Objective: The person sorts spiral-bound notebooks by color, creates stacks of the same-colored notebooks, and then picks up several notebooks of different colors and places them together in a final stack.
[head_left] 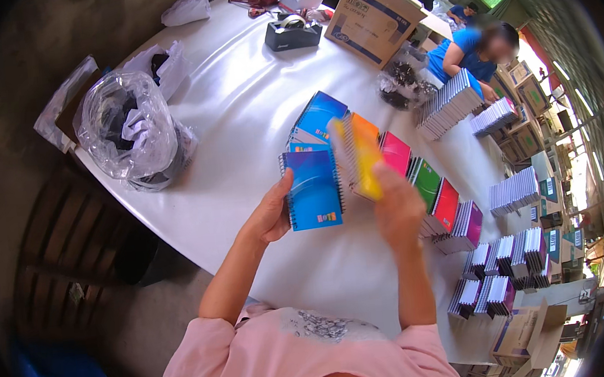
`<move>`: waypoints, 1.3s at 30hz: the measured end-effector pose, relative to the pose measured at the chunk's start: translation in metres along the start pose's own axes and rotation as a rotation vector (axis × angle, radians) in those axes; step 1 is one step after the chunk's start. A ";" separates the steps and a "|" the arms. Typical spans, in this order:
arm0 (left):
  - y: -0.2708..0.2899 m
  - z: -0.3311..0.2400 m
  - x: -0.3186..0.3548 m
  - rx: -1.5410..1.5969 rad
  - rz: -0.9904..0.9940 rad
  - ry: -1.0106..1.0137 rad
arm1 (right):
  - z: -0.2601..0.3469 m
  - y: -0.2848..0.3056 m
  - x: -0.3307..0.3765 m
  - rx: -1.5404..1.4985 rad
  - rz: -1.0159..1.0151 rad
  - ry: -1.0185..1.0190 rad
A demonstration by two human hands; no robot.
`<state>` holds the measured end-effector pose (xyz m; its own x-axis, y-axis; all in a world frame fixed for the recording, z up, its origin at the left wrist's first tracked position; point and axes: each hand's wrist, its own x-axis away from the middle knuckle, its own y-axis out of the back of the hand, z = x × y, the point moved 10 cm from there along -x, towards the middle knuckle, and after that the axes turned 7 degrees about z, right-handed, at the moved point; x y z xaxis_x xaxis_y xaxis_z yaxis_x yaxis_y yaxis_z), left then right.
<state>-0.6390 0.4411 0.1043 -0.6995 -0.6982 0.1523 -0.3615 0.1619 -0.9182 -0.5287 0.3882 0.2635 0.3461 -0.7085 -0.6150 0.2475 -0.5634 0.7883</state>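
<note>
My left hand [270, 214] holds a blue spiral notebook [313, 189] by its left edge, cover up, above the white table [238, 115]. My right hand [398, 205] grips a yellow spiral notebook [360, 158], blurred and tilted on edge, just right of the blue one. Behind them on the table lies a fanned stack of blue notebooks [316, 120]. To the right stand short stacks with orange [367, 127], pink [395, 153], green [426, 180], red [447, 204] and purple [469, 224] covers.
A clear plastic bag of dark items [131, 128] sits at the table's left edge. A tape dispenser [292, 33] and a cardboard box [373, 18] stand at the far end. A person in blue [470, 55] works by notebook stacks [449, 104]. More stacks [505, 257] crowd the right.
</note>
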 end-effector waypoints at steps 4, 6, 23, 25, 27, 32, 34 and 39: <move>0.002 0.013 -0.003 -0.336 0.077 0.010 | 0.061 -0.031 0.019 -0.123 0.499 0.142; 0.012 0.020 -0.003 -0.265 0.062 0.029 | 0.037 -0.045 0.029 -0.438 0.769 0.067; 0.022 0.042 -0.007 -0.153 0.024 0.078 | -0.182 -0.079 0.048 -0.231 0.700 -0.753; 0.012 0.048 -0.012 -0.106 0.039 0.090 | -0.178 -0.049 0.045 -0.258 0.479 -0.727; 0.007 0.053 -0.017 -0.064 0.045 0.107 | -0.146 -0.004 0.031 -0.234 0.099 -0.411; 0.002 0.054 -0.016 0.133 0.143 0.026 | -0.004 -0.018 0.039 0.005 0.406 -0.138; 0.003 0.061 -0.017 -0.021 0.120 0.062 | 0.037 -0.035 0.053 -0.094 0.614 -0.065; 0.007 0.083 -0.014 -0.122 0.063 0.164 | -0.083 -0.024 0.075 -0.209 0.533 -0.299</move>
<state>-0.5811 0.3942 0.0656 -0.8102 -0.5630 0.1629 -0.3792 0.2917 -0.8781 -0.4332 0.3839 0.1998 0.2106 -0.9731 -0.0934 0.2929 -0.0284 0.9557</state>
